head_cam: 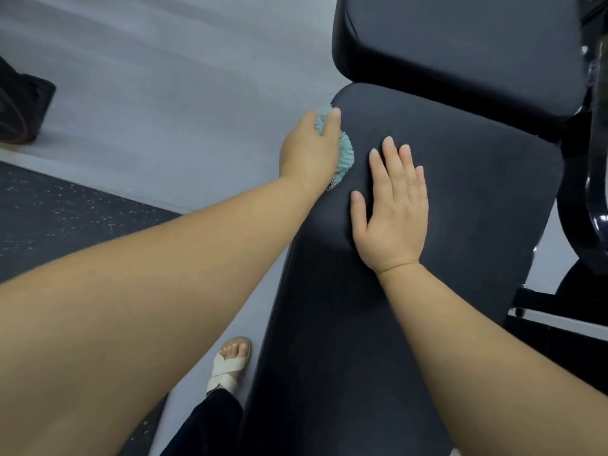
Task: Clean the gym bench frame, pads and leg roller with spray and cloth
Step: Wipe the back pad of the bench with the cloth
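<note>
A long black seat pad (pixel 467 199) of the gym bench runs from the bottom middle up to the right. Beyond it a second black pad (pixel 460 44) rises at the top. My left hand (pixel 309 149) grips a teal fluffy cloth (pixel 346 153) and presses it against the seat pad's left edge near its far corner. My right hand (pixel 394 209) lies flat on top of the seat pad, fingers straight and spread. No spray bottle is in view.
Black glossy frame tubing (pixel 592 192) curves along the right edge, with a white frame bar (pixel 559 320) below it. A dark bag (pixel 23 106) sits on the grey floor at far left. Speckled black matting (pixel 49 212) lies lower left. My sandalled foot (pixel 230 363) stands beside the bench.
</note>
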Tool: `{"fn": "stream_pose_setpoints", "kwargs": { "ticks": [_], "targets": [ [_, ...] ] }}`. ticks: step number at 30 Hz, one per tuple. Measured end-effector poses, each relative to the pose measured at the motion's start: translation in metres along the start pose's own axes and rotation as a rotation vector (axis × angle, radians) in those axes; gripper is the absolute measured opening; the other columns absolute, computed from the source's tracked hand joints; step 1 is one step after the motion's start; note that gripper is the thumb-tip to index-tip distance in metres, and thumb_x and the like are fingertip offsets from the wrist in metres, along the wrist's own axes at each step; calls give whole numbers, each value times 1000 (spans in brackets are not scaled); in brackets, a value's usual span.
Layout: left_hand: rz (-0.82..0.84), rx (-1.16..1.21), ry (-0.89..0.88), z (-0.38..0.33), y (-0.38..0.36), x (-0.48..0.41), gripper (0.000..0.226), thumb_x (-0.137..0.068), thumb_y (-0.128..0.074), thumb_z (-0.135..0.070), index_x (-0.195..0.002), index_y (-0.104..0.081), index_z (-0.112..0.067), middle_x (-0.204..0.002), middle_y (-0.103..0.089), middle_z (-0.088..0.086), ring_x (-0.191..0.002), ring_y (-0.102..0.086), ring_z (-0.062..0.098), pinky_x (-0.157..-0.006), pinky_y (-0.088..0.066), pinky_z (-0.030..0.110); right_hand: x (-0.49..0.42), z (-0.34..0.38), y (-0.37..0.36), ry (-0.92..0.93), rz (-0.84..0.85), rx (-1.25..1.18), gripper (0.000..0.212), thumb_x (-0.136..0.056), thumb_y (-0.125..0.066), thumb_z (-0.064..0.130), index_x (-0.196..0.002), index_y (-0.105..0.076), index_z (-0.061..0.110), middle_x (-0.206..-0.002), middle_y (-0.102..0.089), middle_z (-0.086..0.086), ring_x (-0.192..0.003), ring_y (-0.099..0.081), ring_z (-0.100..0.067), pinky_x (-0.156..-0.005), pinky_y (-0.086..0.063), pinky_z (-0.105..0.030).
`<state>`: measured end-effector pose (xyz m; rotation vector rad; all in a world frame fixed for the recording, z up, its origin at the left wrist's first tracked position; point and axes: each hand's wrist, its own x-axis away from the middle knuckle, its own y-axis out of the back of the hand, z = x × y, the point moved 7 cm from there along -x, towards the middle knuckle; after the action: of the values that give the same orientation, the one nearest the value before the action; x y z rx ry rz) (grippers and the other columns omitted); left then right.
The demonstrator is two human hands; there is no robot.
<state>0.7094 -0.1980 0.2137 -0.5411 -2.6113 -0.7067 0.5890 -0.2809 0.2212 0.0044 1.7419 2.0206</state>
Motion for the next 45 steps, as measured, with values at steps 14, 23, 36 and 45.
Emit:
{"fn": "stream_pose_setpoints", "kwargs": {
  "ticks": [14,23,36,45],
  "targets": [
    [-61,-60,-12,-14,-5,-25,41,-101,-24,-28,-112,-55,-3,-117,-59,14,-109,-52,29,-85,-38,32,0,0,-1,-2,-40,-3,52,-90,-44,28,-139,-43,8,-148,-37,-11,-140,-27,-27,-116,-13,-39],
    [13,-111,56,79,3,74,38,-102,-24,-29,-103,-56,-10,-104,-60,3,-97,-51,16,-79,-35,25,1,1,1,3,-64,9,51,-91,-44,28,-138,-44,9,-148,-38,-9,-139,-29,-27,-116,-15,-40],
    [-47,-186,3,118,7,120,38,-102,-25,-25,-92,-56,-5,-78,-51,1,-94,-51,30,-69,-27,24,2,2,2,13,-97,20,49,-90,-44,27,-136,-48,9,-147,-39,-9,-139,-31,-29,-116,-16,-40],
    [-146,-117,10,38,1,36,45,-103,-21,-25,-102,-56,3,-110,-60,19,-105,-53,33,-85,-38,35,4,3,-1,27,-67,44,52,-91,-40,29,-138,-45,8,-149,-36,-10,-140,-29,-29,-116,-16,-42]
  ]
}}
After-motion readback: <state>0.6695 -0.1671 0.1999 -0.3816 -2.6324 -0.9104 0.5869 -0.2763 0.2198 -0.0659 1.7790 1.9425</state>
